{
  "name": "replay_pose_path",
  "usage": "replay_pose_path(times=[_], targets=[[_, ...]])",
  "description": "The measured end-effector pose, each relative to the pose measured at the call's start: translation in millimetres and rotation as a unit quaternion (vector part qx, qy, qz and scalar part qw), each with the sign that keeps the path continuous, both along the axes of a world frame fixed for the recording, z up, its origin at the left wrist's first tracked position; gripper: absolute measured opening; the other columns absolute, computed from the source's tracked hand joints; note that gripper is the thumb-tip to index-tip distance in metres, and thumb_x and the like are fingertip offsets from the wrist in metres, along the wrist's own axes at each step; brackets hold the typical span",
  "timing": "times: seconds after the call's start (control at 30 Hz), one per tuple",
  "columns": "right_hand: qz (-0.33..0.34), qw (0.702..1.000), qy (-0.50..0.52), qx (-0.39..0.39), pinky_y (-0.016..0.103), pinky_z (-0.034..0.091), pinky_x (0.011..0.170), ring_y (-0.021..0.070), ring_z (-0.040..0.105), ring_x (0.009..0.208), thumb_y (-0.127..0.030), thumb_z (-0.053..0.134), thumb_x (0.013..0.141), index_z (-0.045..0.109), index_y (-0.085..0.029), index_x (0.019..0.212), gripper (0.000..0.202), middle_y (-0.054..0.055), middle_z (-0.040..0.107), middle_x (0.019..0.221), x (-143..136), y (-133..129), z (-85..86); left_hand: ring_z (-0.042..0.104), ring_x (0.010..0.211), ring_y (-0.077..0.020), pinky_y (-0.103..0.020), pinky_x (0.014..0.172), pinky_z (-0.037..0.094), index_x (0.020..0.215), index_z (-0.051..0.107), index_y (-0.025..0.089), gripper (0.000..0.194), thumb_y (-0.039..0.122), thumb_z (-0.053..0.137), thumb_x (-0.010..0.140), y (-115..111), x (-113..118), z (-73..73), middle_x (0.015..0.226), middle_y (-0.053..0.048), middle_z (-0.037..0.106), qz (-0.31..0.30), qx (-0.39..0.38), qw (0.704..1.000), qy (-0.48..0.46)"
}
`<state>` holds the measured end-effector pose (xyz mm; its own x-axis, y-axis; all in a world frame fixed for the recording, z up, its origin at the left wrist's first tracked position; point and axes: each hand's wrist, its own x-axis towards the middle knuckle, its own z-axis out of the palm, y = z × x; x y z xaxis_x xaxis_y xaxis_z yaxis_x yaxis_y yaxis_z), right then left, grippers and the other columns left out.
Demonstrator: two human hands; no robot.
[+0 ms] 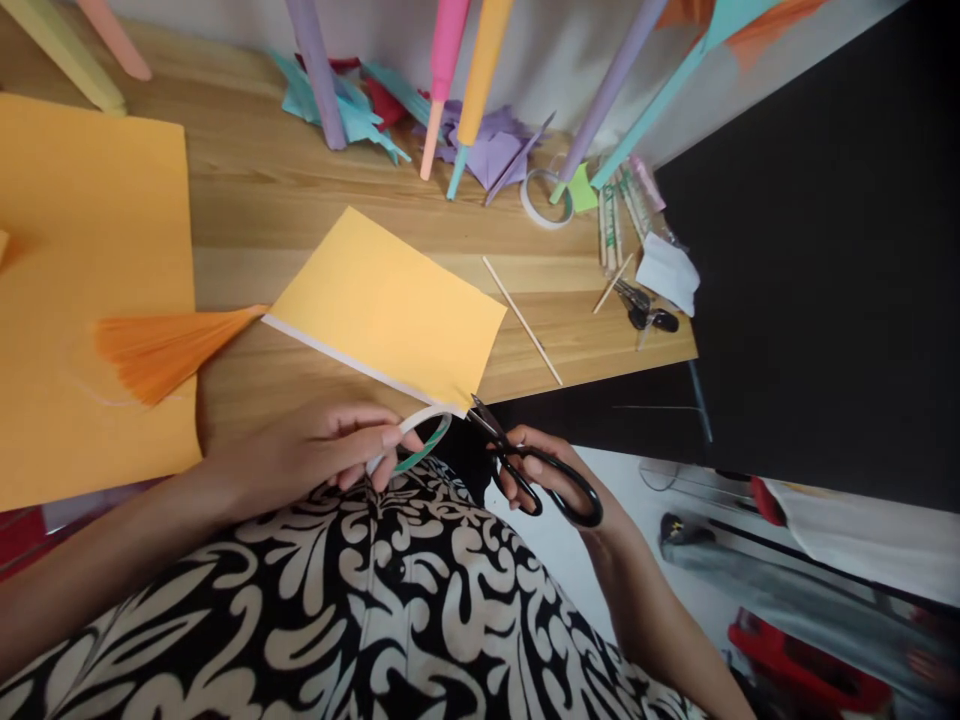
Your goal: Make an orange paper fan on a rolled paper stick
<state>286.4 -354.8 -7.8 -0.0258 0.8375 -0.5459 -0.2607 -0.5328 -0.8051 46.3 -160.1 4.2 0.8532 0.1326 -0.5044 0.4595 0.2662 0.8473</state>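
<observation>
nearest in, the right hand (536,468) had its fingers (517,497) round the handles of one pair of scissors (510,450), while the left hand (322,445) had its fingers (369,442) pinched on one tape roll (385,447), and look how close the blades were! a slip there could have nicked the small yellow sheet (390,310) at its corner, since the tips sat right by it; a tug on the roll might have lifted the white strip (341,358) along its near edge or skewed the sheet, lying flat on the counter (247,230) with no hand pinning it. over to the left, one orange tassel (165,345) touched that sheet's left corner, easily dragged by a sleeve-side sweep, and lay partly on one big orange sheet (90,260). beyond, two bare sticks (523,320), apt to roll if bumped; then one bunch of keys (641,308), too tangled to count, one white scrap (667,272), and a second roll (529,205). and farthest, rising up, seven paper tubes (319,75)!
</observation>
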Motion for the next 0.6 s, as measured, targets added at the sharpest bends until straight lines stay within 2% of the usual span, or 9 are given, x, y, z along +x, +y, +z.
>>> replay_pose_path(times=[0.2,0.37,0.6], targets=[[0.041,0.999,-0.007,-0.008,0.024,0.036,0.047,0.0089,0.048,0.05,-0.05,0.064,0.09,0.062,-0.017,0.101,0.035,0.002,0.064,0.071,17.6,-6.3,15.6,0.049,0.061,-0.0104,-0.018,0.058,0.036,0.101,0.075,0.02,0.035,0.043,0.048,0.097,-1.9,-8.1,-1.2,0.075,0.002,0.067,0.009,0.034,0.999,-0.004],[0.015,1.0,-0.024,-0.002,0.025,0.036,0.047,0.0108,0.048,0.051,-0.055,0.064,0.088,0.063,-0.018,0.094,0.038,0.003,0.063,0.069,23.3,-14.7,28.6,0.052,0.064,-0.0104,-0.016,0.059,0.034,0.101,0.077,0.022,0.031,0.039,0.05,0.097,-2.7,-10.1,-2.0,0.076,0.003,0.068,-0.022,0.064,0.998,-0.014],[0.051,0.998,0.039,-0.008,0.022,0.033,0.044,0.0073,0.046,0.047,-0.052,0.065,0.089,0.062,-0.014,0.102,0.041,0.002,0.066,0.069,4.1,0.2,16.6,0.056,0.07,-0.013,-0.018,0.064,0.038,0.096,0.076,0.023,0.033,0.041,0.048,0.097,-3.3,-11.8,-5.4,0.078,0.001,0.067,-0.049,0.065,0.996,-0.043]])
